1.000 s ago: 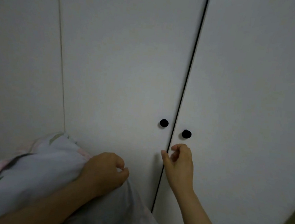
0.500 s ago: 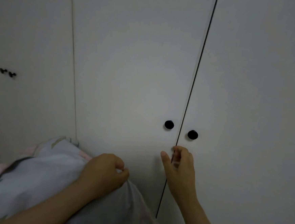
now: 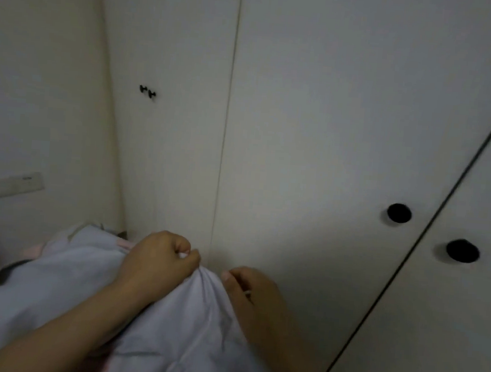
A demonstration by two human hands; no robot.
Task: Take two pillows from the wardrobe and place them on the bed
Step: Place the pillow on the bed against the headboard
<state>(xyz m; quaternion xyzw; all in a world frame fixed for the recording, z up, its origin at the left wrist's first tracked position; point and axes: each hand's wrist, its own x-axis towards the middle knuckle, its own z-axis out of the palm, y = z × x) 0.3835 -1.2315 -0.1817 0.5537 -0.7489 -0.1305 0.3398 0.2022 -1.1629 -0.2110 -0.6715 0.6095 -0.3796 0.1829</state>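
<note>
A pale grey-white pillow (image 3: 63,283) with pink and green print fills the lower left, held against the closed white wardrobe (image 3: 301,131). My left hand (image 3: 160,260) grips a bunched fold of the pillow's cover at its top edge. My right hand (image 3: 255,293) lies against the pillow's right side, thumb on the fabric and fingers curled round its edge. Both wardrobe doors on the right are closed, with two black knobs (image 3: 399,212) side by side at the seam.
A second pair of small black knobs (image 3: 147,91) shows on the farther doors at upper left. A cream wall (image 3: 41,81) with a white plate (image 3: 12,185) meets the wardrobe on the left, just behind the pillow.
My right hand left the door seam below the knobs and moved down-left onto the pillow. The view swung left, so the knobs shifted right. My left hand kept its grip.
</note>
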